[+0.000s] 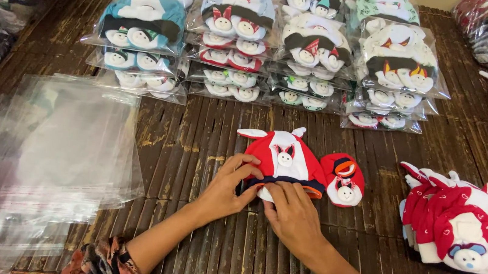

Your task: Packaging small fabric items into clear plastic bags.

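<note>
Both hands, left hand [227,185] and right hand [293,213], pinch the red baby hat's [285,157] lower edge flat on the worktop [206,145], seemingly folding it; the matching mitten [343,179] beside it likely needs gathering next

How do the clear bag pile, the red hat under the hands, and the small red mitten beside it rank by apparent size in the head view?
1. clear bag pile
2. red hat
3. small red mitten

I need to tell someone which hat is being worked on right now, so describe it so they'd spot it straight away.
On the dark slatted mat, below the rows of bagged hats, lies one loose red and white baby hat. The left hand and right hand press on its lower edge. Unlike the small red mitten beside it, it has two white ears and a dark brim.
</note>
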